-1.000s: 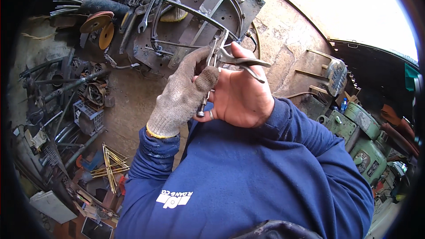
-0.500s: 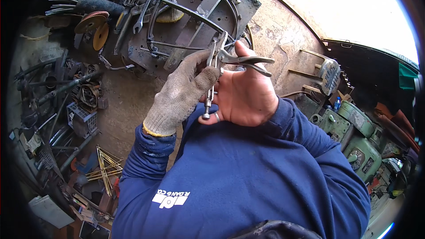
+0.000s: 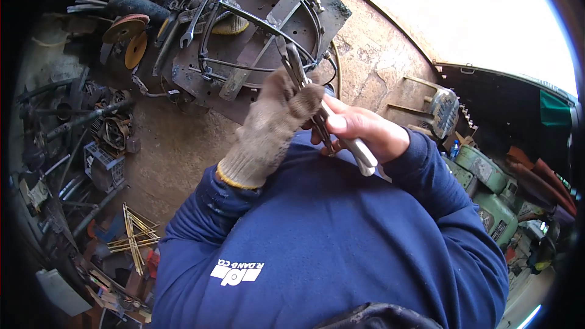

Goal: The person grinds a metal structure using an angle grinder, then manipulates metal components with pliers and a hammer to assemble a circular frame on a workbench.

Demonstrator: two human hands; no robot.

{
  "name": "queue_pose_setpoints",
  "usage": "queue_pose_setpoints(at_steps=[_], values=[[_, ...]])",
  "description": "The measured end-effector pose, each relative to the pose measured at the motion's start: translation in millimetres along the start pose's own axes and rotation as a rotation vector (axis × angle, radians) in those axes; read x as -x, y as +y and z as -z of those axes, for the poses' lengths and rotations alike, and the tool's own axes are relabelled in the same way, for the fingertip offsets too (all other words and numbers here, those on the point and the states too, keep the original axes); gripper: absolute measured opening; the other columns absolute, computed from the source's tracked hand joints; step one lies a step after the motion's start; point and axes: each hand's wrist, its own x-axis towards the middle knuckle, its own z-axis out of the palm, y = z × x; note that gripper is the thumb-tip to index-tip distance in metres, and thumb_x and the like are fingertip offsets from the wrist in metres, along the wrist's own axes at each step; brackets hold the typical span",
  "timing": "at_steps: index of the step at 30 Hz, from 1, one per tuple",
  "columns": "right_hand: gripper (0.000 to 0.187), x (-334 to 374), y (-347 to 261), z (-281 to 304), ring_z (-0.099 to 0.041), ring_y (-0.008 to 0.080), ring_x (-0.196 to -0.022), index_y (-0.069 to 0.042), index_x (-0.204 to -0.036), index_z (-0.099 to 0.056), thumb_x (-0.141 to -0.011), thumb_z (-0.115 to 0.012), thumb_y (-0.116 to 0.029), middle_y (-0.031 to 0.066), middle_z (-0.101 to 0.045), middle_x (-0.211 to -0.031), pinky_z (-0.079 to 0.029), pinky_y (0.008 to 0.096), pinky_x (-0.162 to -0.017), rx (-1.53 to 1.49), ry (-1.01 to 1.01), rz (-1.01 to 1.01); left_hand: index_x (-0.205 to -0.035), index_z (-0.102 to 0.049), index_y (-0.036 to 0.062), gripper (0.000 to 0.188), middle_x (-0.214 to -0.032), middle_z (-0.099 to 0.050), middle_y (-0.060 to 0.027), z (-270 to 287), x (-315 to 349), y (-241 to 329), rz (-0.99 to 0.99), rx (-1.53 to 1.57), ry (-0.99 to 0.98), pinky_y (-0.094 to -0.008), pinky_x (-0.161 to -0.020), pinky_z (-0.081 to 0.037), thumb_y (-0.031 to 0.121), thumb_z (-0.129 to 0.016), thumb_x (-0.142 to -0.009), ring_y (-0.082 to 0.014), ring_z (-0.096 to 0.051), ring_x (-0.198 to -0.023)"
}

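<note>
In front of my chest I hold a pair of locking pliers [image 3: 295, 66], tilted so the jaws point away from me and the handles point back towards my right sleeve. My left hand [image 3: 263, 125], in a grey knitted glove with a yellow cuff edge, is closed round the middle of the pliers. The bare right hand [image 3: 373, 134] grips the handles, thumb on top; some of its fingers are hidden beneath. Just beyond the jaws, a round frame of welded steel bars [image 3: 255, 22] lies on a dark steel plate [image 3: 183, 79].
On the plate are an open-end wrench [image 3: 189, 35] and a work glove [image 3: 230, 25]. Abrasive discs [image 3: 125, 29] and a tube of welding rods [image 3: 131, 5] stand left of it. A stool [image 3: 443, 113] and green machine [image 3: 487, 167] are at right. Brass-coloured rods [image 3: 135, 237] lie lower left.
The right hand has gone from an open palm beside the pliers to gripping their handles. The pliers have turned, with the handles swung towards my body and the jaws away.
</note>
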Motion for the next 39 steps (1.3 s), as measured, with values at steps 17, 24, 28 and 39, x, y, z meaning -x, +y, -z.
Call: queue_pose_setpoints(at_steps=[17,24,28,39], values=[[0.124,29,-82,156,-0.021,0.0401,-0.152,0.007,-0.158,-0.004,-0.084,-0.072,-0.065,0.0335,-0.020,-0.160,-0.021,0.0427,-0.123,0.707,-0.222,-0.169,-0.142,-0.048,0.0022,0.043,-0.134,-0.060,-0.0115,-132,-119,-68,-0.625,0.299,0.487,-0.0367,-0.104,-0.051,0.025,-0.053,-0.106,-0.0236,-0.059,-0.124],[0.125,18,-122,179,-0.022,0.0410,-0.152,0.005,-0.158,-0.015,-0.079,-0.065,-0.079,0.0317,-0.026,-0.159,-0.021,0.0495,-0.122,0.755,-0.315,0.024,-0.138,-0.047,0.0066,0.045,-0.132,-0.058,-0.0137,-159,-144,-12,-0.608,1.192,0.587,-0.0476,-0.103,-0.052,0.039,-0.051,-0.106,-0.0290,-0.061,-0.121],[0.124,7,-120,193,-0.031,0.0451,-0.148,0.002,-0.157,-0.025,-0.075,-0.063,-0.084,0.0320,-0.033,-0.155,-0.029,0.0523,-0.120,1.033,-0.300,0.191,-0.139,-0.047,0.0081,0.045,-0.132,-0.058,-0.0124,-156,-160,-17,-0.736,1.227,0.618,-0.0445,-0.106,-0.052,0.039,-0.050,-0.106,-0.0264,-0.061,-0.120],[0.125,-3,-166,149,-0.028,0.0487,-0.147,0.001,-0.156,-0.028,-0.069,-0.078,-0.075,0.0306,-0.030,-0.157,-0.031,0.0564,-0.119,1.713,-0.285,0.149,-0.125,-0.057,0.0027,0.052,-0.105,-0.067,-0.0098,-145,-184,-13,-0.665,1.018,0.650,-0.0324,-0.081,-0.056,0.049,-0.043,-0.107,-0.0182,-0.068,-0.094]])
